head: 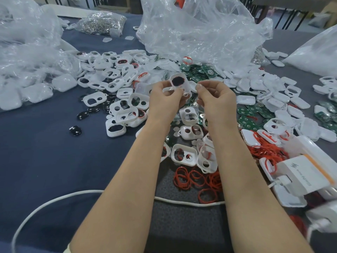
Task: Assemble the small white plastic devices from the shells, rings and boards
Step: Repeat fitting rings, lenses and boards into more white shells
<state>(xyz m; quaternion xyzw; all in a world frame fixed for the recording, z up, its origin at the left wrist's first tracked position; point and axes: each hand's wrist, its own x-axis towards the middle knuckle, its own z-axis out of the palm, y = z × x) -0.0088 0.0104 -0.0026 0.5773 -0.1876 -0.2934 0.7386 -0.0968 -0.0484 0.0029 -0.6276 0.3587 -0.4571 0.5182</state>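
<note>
My left hand (pixel 165 99) pinches a white plastic shell (pixel 177 82) with a dark oval insert, held up above the pile. My right hand (pixel 215 96) is raised just right of the shell, its fingertips pinched together near the shell's right edge; what they hold is too small to tell. Loose white shells (pixel 127 106) with two openings lie scattered across the table. Red rubber rings (pixel 195 179) are heaped near my forearms. Green circuit boards (pixel 251 114) lie among the shells to the right.
Large clear plastic bags (pixel 200 28) stand at the back and left. A bag of metal parts (pixel 102 22) lies at the far back. Black pads (pixel 75 130) sit on the blue cloth. A white cable (pixel 54 199) crosses the front; a white charger box (pixel 306 176) is at right.
</note>
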